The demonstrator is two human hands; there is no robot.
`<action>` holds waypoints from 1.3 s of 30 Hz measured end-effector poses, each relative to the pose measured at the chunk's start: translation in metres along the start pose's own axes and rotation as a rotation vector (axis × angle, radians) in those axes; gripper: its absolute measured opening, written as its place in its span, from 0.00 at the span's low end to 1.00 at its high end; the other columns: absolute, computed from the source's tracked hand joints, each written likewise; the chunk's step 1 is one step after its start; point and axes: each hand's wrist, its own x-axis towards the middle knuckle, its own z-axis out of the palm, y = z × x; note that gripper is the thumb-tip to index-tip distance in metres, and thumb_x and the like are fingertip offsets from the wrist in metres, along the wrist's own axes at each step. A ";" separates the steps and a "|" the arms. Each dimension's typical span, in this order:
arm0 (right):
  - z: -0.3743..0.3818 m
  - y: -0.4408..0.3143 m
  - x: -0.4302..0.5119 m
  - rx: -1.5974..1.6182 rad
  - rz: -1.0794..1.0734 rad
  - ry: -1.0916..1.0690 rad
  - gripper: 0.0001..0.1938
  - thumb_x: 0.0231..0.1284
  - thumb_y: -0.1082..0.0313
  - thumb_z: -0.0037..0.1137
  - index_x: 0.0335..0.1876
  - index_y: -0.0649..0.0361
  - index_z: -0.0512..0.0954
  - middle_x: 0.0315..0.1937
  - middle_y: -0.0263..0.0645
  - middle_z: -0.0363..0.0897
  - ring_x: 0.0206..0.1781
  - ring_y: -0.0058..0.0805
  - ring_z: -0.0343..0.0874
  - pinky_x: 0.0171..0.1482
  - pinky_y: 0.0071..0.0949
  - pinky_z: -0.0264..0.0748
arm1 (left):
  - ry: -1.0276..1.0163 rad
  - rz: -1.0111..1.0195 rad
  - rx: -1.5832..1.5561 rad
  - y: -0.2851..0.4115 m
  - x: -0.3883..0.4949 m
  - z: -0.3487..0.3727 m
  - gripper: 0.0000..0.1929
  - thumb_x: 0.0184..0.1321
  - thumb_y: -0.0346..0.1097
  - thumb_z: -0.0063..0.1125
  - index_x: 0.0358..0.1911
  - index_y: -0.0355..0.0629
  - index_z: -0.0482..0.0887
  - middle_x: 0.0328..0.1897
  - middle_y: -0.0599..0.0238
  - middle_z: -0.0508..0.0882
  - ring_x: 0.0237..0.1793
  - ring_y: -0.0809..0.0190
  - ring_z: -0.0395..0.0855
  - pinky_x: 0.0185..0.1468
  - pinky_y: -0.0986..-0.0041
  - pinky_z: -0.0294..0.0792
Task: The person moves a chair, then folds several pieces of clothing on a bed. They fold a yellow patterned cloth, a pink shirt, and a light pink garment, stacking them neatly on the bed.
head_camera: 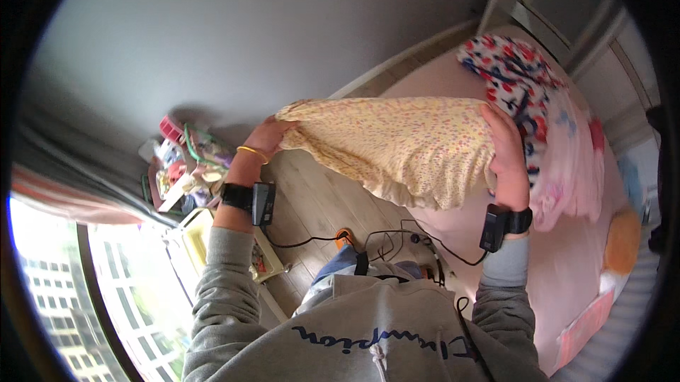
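Observation:
A yellow cloth garment with a small floral print (pixel 393 143) is stretched between my two hands, above the floor and the bed's edge. My left hand (pixel 271 135) grips its bunched left end. At the right end, my right hand (pixel 503 140) holds the edge, thumb toward the top corner. The lower edge looks gathered and hangs loose in folds. Each wrist wears a black strapped device with a cable, and a yellow band circles my left wrist. Which part of the garment each hand holds cannot be told.
A bed with a pink sheet (pixel 451 81) lies to the right, bearing a red, white and navy patterned cloth (pixel 523 71), a pink sheer garment (pixel 571 153) and an orange-and-white plush (pixel 621 244). Left are bins of toys (pixel 183 169) and a cream cart (pixel 199 233). Cables (pixel 393 236) trail near my feet.

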 end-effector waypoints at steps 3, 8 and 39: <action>0.042 0.012 0.013 0.007 -0.006 0.023 0.15 0.57 0.63 0.51 0.46 0.65 0.72 0.40 0.35 0.75 0.42 0.21 0.74 0.43 0.19 0.69 | 0.055 0.329 0.479 -0.018 -0.008 -0.040 0.14 0.56 0.29 0.50 0.45 0.32 0.73 0.43 0.57 0.78 0.40 0.60 0.79 0.41 0.71 0.73; 0.097 0.040 0.057 -0.156 0.082 -0.099 0.12 0.60 0.64 0.46 0.43 0.63 0.72 0.37 0.33 0.75 0.39 0.22 0.74 0.43 0.19 0.69 | -0.118 0.043 -0.555 0.007 0.026 -0.069 0.14 0.58 0.31 0.45 0.47 0.35 0.71 0.43 0.58 0.78 0.40 0.60 0.79 0.45 0.70 0.73; 0.286 0.279 0.465 -0.165 0.128 -0.332 0.21 0.60 0.54 0.42 0.55 0.55 0.63 0.54 0.38 0.65 0.56 0.30 0.64 0.57 0.31 0.61 | -0.496 0.173 0.241 0.179 0.410 -0.080 0.13 0.50 0.25 0.48 0.41 0.35 0.76 0.44 0.65 0.77 0.44 0.69 0.73 0.49 0.75 0.66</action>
